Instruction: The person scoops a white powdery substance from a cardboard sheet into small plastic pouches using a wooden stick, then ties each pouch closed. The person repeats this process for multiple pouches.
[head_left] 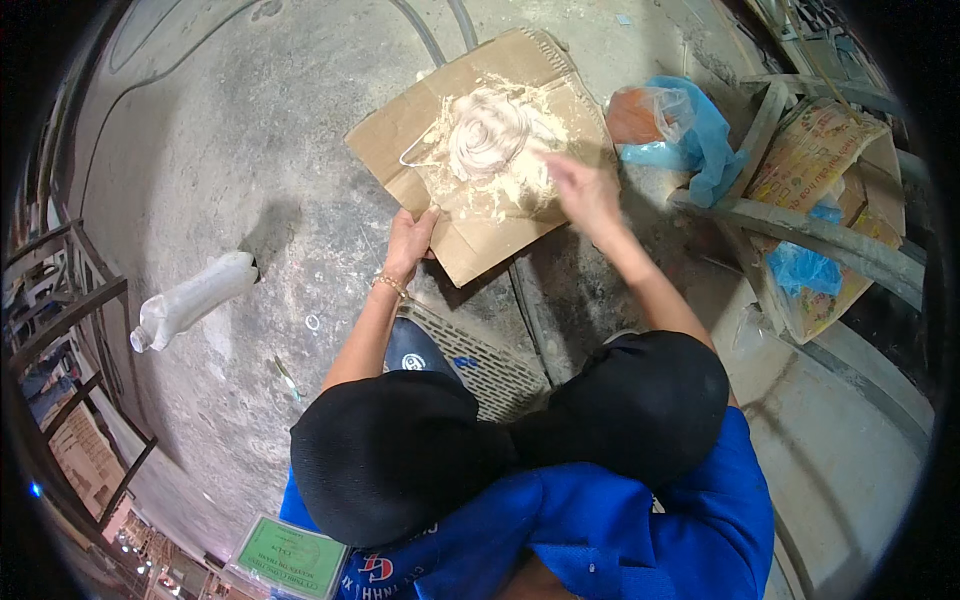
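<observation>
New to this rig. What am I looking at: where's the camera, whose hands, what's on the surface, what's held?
No machine here: a person works with two bare hands. The one picture comes from a wide fisheye camera on their head, looking down, so straight edges bend near the rim.

On the flat brown cardboard sheet lies a pale, swirled lump amid scattered yellowish crumbs; I can't tell their material.

The left hand grips the sheet's near edge. The right hand, over its right side, is blurred; whether it holds anything is unclear.

Around them: a translucent white plastic bottle on the left and a thin blue plastic bag on the right.
</observation>
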